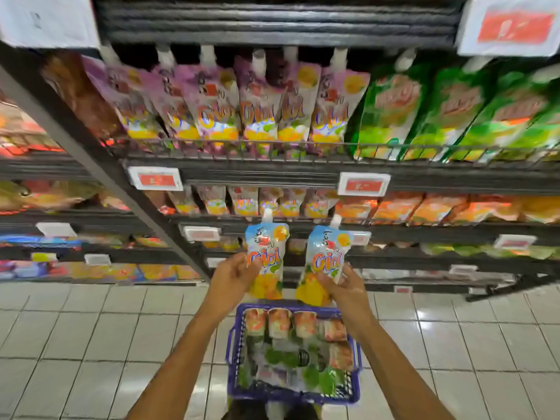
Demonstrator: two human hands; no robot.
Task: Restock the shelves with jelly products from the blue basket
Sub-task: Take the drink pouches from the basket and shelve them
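Clearly the restocking is only partway through. The left hand (231, 275) grips one jelly pouch (266, 256) and the right hand (344, 287) grips a second pouch (325, 262), both held upright just above the blue basket (231, 353) on the near floor. Neither pouch is on a shelf yet. The basket looks well filled with more packs, so much remains. Matching pouches (260, 204) stand on the far shelf (272, 221) just beyond the hands, the likely spot.
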